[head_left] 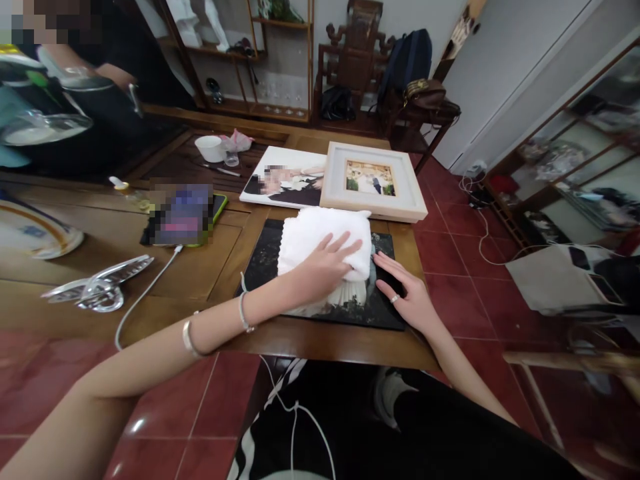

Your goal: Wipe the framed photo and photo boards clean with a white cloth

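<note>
A folded white towel [313, 233] lies on a dark picture panel [260, 250], which shows a pale dress and dark foliage, near the front edge of the wooden table [230, 267]. My left hand [323, 267] rests flat on top of the towel with its fingers spread, hiding part of it. On the panel's right side sits my right hand [407, 293], fingers stretched out and the tips close to the towel's right edge. Neither hand is wrapped round anything. Much of the panel's picture is covered by the towel.
Behind the panel lie a white-edged photo print [260, 193] and a light wood picture frame [417, 193]. A phone [183, 217] with a white cable [145, 287] and a silver ornament [103, 283] are at left. Another person [145, 60] stands across the table.
</note>
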Demonstrator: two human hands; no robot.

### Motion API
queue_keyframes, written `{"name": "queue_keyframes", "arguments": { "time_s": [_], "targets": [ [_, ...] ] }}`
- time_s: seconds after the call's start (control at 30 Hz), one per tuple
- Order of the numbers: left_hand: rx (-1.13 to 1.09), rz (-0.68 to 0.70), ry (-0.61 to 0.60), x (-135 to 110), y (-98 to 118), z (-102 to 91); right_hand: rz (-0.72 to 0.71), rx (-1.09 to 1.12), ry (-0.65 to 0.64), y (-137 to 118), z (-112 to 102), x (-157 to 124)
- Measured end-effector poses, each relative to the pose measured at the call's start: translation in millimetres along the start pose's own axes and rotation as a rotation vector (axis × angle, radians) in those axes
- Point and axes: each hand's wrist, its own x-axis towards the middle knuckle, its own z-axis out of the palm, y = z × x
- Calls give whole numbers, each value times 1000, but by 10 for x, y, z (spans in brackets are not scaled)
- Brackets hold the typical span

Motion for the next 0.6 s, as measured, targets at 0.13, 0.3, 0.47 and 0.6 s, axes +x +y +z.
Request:
{"name": "queue_keyframes", "arguments": {
  "time_s": [0.13,0.3,0.47,0.6],
  "targets": [
    [8,18,-34,-342,486,-69,-4,-6,1,-13,-1,5],
    [-16,122,-69,-652,829,-183,-18,9,-10,-21,-11,17],
    [-94,117,-125,-495,540,-217,-4,8,-4,-15,-2,11],
    [-137,4,-129,-280,-18,-161,3,16,-5,-22,4,6]
  ]
}}
